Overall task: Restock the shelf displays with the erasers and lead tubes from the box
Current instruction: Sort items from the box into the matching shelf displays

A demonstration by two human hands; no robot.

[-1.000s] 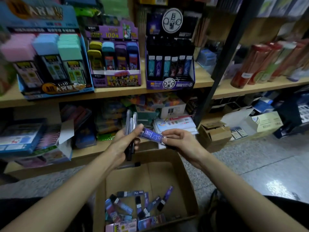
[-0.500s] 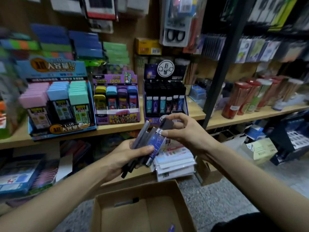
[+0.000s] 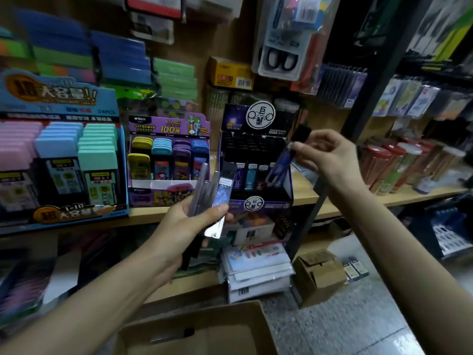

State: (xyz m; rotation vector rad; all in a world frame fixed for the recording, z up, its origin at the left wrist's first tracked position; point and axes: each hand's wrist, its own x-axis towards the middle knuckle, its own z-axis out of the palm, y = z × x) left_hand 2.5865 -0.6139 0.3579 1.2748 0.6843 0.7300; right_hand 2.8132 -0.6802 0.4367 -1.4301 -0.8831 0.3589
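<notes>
**A:** Entry one, 7 o'clock: what is held?
**B:** Left hand [image 3: 189, 224]: fingers curled round a bundle of lead tubes [image 3: 204, 190]. The box [image 3: 194, 326] is noted at 6 o'clock.
**A:** Entry two, 3 o'clock?
**B:** Right hand [image 3: 332, 160]: a single lead tube [image 3: 282, 160] is pinched near its cap and tilted over the black display [image 3: 266, 203]. The step is judged to be slotting. Next, the tube should be uprighted and lowered into a free slot.

The wooden upper shelf [image 3: 304, 187] carries, left to right, a blue display of pastel cases [image 3: 61, 162], a purple lead-case display [image 3: 169, 160], a black lead tube display [image 3: 256, 162] and red-lidded canisters [image 3: 378, 167]. Flat packets [image 3: 256, 267] are stacked on the lower shelf [image 3: 194, 283]. A small cardboard box [image 3: 320, 275] and an open box [image 3: 230, 336] stand on the floor [image 3: 332, 329].
</notes>
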